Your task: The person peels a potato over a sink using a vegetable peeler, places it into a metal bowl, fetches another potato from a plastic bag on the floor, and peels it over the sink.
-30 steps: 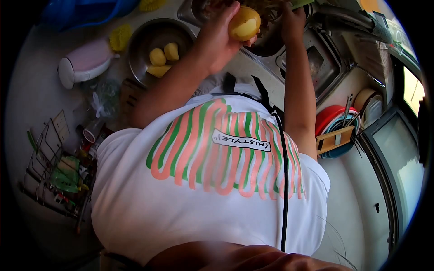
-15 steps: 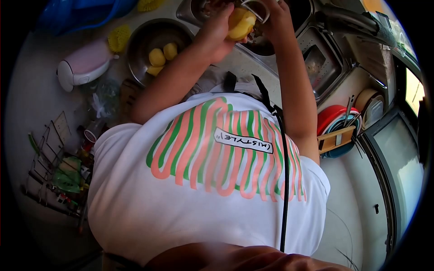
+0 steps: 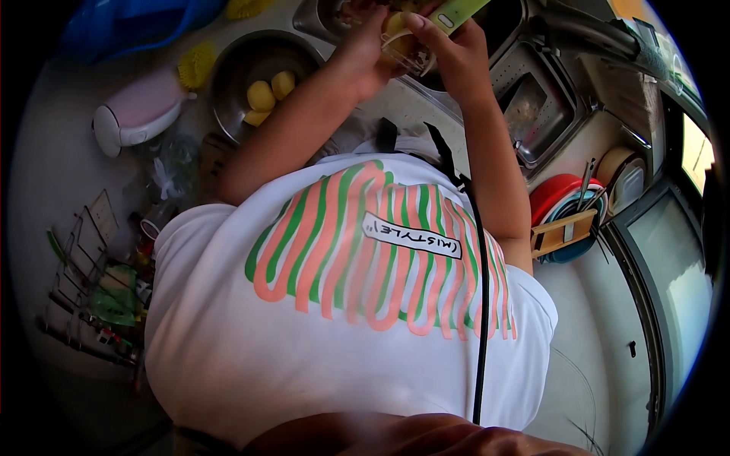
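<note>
At the top of the view my left hand (image 3: pixel 368 57) is wrapped round a partly peeled potato (image 3: pixel 397 32), over the edge of the sink (image 3: pixel 315 21). My right hand (image 3: pixel 462 61) grips a peeler (image 3: pixel 455 15) with a green handle and a white looped head. The peeler's head lies against the potato, whose surface is partly hidden by fingers and the tool. Left of my left forearm, a round metal bowl (image 3: pixel 228 95) holds several peeled yellow pieces (image 3: pixel 261 96).
A pink and white appliance (image 3: pixel 141 110), a yellow scrubber (image 3: pixel 197 64) and a blue basin (image 3: pixel 144 26) are at the left. Stacked bowls (image 3: pixel 553 196) and a metal drainer tray (image 3: pixel 563 95) are at the right. A wire rack (image 3: pixel 72 277) stands lower left.
My right hand has brought the peeler over to the potato from the right and turned it, so its green handle now points up and right. My left hand still holds the potato, now more covered.
</note>
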The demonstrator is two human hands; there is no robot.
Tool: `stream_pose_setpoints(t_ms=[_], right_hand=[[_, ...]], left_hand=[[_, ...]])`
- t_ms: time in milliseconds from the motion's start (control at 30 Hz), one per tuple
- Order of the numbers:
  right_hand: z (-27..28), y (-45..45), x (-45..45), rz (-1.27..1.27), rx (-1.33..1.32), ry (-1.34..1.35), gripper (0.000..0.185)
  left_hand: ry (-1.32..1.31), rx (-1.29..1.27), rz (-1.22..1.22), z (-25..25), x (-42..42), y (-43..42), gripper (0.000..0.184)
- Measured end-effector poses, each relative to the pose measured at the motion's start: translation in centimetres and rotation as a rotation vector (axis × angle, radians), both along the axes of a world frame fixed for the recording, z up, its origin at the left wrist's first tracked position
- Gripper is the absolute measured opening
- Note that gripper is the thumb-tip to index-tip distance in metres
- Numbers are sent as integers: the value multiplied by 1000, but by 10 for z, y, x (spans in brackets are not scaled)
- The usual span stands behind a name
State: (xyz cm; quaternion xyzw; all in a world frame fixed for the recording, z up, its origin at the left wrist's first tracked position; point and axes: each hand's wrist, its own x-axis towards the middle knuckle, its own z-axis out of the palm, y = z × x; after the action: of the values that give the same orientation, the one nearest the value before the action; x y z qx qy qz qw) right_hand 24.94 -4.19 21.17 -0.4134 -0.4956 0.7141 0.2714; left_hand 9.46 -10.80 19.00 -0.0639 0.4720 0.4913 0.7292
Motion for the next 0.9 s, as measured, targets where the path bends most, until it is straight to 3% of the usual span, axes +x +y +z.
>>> stream_pose_setpoints(t_ms=[100, 167, 200, 233, 300, 400, 500, 567, 600, 633, 667, 700, 767, 800, 867, 900], right_hand=[[7, 6, -3, -39, 26, 0, 26], [-17, 19, -7, -203, -151, 209, 21], [-29, 29, -11, -410, -234, 290, 17], [-92, 57, 8, -403, -63, 136, 19], [-139, 81, 33, -288, 293, -572, 22], [-90, 69, 38, -271, 89, -340, 19], [-23, 39, 10, -463, -257, 199, 15], [-13, 15, 7, -411, -219, 246, 12], [-12, 6, 6, -271, -111, 218, 15], [-5, 1, 8, -133, -50, 62, 17], [7, -2, 4, -144, -14, -6, 18], [17, 0, -3, -153, 29, -73, 20], [-10, 15, -6, -288, -13, 82, 18], [-31, 27, -2, -332, -89, 147, 19], [-90, 60, 22, -341, 467, -529, 19], [-86, 66, 23, -309, 767, -931, 20]], left_hand=[[-18, 10, 5, -3, 5, 0, 45], [-59, 67, -46, -3, 2, -3, 46], [-101, 132, -101, -5, -3, -7, 47], [-144, 199, -154, -5, -5, -8, 49], [-280, 140, -132, 14, 0, -12, 54], [-410, 165, -154, 26, -6, -9, 54], [-387, 95, 20, -13, 7, -7, 45], [-282, 9, 69, -1, 13, -2, 46], [-239, 19, 86, 6, 16, -2, 48], [-198, 27, 102, 12, 20, 1, 50], [-263, -221, 282, 20, 32, 12, 44], [-245, -97, 196, 13, 27, 8, 44], [-203, 148, 27, -11, 12, -7, 46], [-227, 80, 40, -13, 11, -5, 45], [-279, -58, 63, -10, 14, -1, 45], [-331, -26, 46, -3, 13, -2, 45]])
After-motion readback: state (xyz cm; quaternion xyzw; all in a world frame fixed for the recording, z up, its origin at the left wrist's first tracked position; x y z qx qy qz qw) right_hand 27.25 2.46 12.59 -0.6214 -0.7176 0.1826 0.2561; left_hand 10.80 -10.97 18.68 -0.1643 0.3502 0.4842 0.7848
